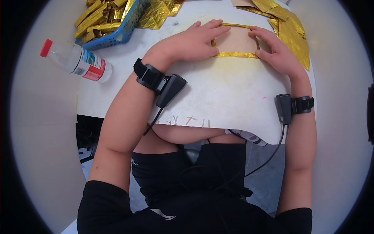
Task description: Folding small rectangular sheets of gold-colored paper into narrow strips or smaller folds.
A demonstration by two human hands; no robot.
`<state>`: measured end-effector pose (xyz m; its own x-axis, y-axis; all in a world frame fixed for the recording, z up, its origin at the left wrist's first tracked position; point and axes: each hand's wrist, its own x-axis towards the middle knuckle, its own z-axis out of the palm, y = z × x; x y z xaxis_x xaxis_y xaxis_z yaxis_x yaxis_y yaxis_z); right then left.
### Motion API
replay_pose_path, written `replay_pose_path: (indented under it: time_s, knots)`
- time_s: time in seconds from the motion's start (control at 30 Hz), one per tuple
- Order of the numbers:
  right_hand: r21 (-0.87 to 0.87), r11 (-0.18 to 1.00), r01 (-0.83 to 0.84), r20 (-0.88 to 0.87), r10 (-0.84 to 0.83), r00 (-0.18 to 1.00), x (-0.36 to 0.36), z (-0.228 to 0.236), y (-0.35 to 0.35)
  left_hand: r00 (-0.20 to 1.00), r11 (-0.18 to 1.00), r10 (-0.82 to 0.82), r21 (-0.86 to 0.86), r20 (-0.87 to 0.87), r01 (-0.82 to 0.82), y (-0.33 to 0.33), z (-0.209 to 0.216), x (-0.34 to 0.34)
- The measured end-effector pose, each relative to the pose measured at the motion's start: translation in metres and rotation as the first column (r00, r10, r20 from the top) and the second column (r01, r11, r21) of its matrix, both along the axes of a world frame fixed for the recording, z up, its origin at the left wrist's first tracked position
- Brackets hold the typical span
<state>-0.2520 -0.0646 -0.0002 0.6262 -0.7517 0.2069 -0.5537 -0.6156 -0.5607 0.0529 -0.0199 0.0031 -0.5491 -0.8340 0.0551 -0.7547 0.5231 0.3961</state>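
A flat tan rectangle of paper or card (237, 40) with gold foil folded over its edges lies on the white tabletop (218, 89). My left hand (191, 42) lies along its left side, fingers spread and thumb at the near left corner. On the right side rests my right hand (278, 50), its fingers at the far corner and its thumb at the near one, well apart. Both hands press on the foil edges without closing round them. Several loose gold foil sheets (292, 37) are piled just beyond my right hand.
A blue plastic basket (126, 33) of folded gold foil pieces (99, 19) stands at the far left, with more gold sheets (156, 15) beside it. A clear bottle with a red cap (83, 62) lies near the left edge. Cables hang from black devices (171, 91) strapped to my wrists.
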Motion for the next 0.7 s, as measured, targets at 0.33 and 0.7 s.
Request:
replay_pose_path:
  time_s: [0.33, 0.7]
  knots:
    - [0.021, 1.000, 0.017, 0.003, -0.017, 1.000, 0.0013, -0.0002, -0.0006, 0.999, 0.999, -0.006, -0.039, -0.040, 0.005, -0.0022, -0.0054, 0.0018]
    - [0.013, 1.000, 0.016, -0.003, -0.016, 1.000, 0.0006, -0.0007, -0.0013, 0.976, 0.994, 0.051, -0.079, -0.211, -0.070, -0.0001, 0.0017, -0.0028]
